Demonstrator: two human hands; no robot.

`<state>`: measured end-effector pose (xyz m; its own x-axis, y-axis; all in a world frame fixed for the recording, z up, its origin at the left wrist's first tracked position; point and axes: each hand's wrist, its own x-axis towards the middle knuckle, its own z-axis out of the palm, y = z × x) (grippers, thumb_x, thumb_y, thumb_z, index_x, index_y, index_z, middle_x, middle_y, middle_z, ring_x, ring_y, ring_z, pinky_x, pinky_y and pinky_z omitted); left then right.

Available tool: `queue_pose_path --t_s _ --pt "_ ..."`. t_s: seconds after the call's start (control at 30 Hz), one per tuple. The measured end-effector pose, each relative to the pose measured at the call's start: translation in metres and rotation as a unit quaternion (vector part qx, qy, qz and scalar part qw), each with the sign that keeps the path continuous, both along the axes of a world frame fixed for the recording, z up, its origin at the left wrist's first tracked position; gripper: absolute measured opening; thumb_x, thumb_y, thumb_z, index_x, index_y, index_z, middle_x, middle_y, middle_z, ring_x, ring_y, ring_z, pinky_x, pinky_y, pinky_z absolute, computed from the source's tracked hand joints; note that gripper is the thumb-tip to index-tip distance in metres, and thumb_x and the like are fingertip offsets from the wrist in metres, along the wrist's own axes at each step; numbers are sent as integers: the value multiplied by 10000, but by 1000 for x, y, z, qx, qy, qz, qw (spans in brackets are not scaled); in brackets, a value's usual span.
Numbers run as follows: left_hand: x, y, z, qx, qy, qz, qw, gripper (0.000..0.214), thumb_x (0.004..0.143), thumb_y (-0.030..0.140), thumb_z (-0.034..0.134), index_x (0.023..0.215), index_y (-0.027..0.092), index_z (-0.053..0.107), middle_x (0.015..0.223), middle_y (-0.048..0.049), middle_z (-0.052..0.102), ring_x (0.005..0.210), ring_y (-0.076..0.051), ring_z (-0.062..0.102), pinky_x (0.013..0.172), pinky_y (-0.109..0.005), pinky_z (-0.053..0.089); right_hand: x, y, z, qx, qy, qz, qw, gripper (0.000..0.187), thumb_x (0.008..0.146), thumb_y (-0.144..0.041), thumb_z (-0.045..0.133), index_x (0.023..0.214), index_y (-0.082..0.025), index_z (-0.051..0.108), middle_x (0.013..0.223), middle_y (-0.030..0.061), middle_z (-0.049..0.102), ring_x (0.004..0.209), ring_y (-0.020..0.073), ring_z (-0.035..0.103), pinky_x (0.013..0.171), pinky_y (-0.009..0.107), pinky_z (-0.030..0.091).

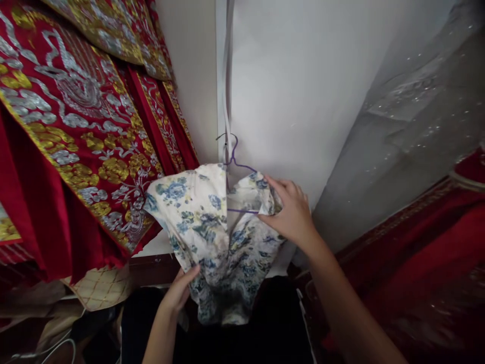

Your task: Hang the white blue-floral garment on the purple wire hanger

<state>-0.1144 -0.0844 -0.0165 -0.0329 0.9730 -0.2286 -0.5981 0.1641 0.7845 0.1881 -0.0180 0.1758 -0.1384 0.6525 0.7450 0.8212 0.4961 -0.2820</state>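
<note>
A white floral top (200, 207) with blue and yellow flowers hangs in front of me on a thin purple hanger (233, 160). The hanger's hook meets a narrow white strap (227, 114). My right hand (293, 212) grips the top's right shoulder, thumb and fingers closed round cloth beside the hanger's end. Lower down, my left hand (179, 292) holds the left side of the top, with its thumb in front and its fingers hidden behind the fabric. The neckline gapes, and the hanger's lower bar shows inside it. The lower part of the cloth is bunched.
Red cloth (79, 126) with gold and silver embroidery hangs close on the left. A white wall panel (303, 76) stands behind the top. Sparkly grey material (409, 111) and red fabric (424, 253) are on the right. A pale quilted item (100, 288) lies at the lower left.
</note>
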Motion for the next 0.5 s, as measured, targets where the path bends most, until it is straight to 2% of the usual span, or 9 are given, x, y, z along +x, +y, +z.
queue_pose_path --t_s 0.1,0.13,0.17,0.2,0.27,0.33,0.37,0.43,0.5 --pt "22 -20 -20 -46 42 40 997 525 647 216 832 1140 135 670 1116 -122 743 1224 -323 613 1132 -446 390 -2 -26 -27 -58 60 154 984 854 744 -449 751 1507 -307 396 1533 92 412 1451 390 280 1150 587 250" --pt "30 -27 -25 -67 40 52 996 492 667 207 797 1135 130 666 1092 -121 748 1192 -317 635 1113 -447 412 -3 -36 -46 -95 112 208 967 840 768 -470 734 1511 -294 385 1543 93 410 1464 369 276 1156 563 266" --pt "37 -33 -28 -88 34 62 994 469 681 202 762 1133 129 663 1067 -120 753 1156 -315 655 1087 -453 436 -7 -47 -69 -132 191 243 942 811 789 -484 717 1502 -273 394 1508 112 461 1432 349 354 1138 530 319" --pt "45 -38 -31 -106 26 70 992 459 688 205 733 1134 131 662 1040 -119 757 1124 -314 671 1058 -460 460 -12 -57 -94 -165 278 252 912 737 815 -499 689 1466 -260 437 1414 131 558 1351 333 471 1091 503 387" --pt "59 -46 -33 -123 17 76 989 473 678 216 706 1143 138 662 996 -116 760 1085 -318 686 1008 -462 495 -29 -71 -143 -235 430 190 851 497 886 -588 552 1229 -234 614 1037 128 726 1021 296 670 914 450 503" --pt "69 -52 -34 -115 15 63 991 522 640 214 705 1154 137 665 978 -117 756 1078 -326 684 981 -448 510 -49 -75 -178 -395 445 159 788 568 864 -723 461 896 -196 670 738 115 700 682 264 660 657 396 510" --pt "74 -54 -35 -114 13 52 992 545 621 212 707 1160 135 665 976 -119 754 1080 -330 681 975 -442 513 -59 -74 -188 -451 433 153 766 636 849 -778 410 811 -193 657 663 105 671 604 251 629 588 376 480" --pt "80 -56 -37 -116 3 41 992 572 603 215 706 1169 139 664 979 -118 750 1086 -331 674 971 -428 515 -73 -67 -192 -486 397 153 763 671 826 -811 406 741 -188 643 665 98 665 623 246 617 576 349 450" --pt "80 -54 -41 -119 -3 55 991 550 600 221 702 1145 152 677 954 -112 749 1072 -326 677 954 -417 522 -79 -59 -185 -459 361 159 796 629 826 -777 467 708 -182 633 704 81 670 710 235 617 636 324 448"
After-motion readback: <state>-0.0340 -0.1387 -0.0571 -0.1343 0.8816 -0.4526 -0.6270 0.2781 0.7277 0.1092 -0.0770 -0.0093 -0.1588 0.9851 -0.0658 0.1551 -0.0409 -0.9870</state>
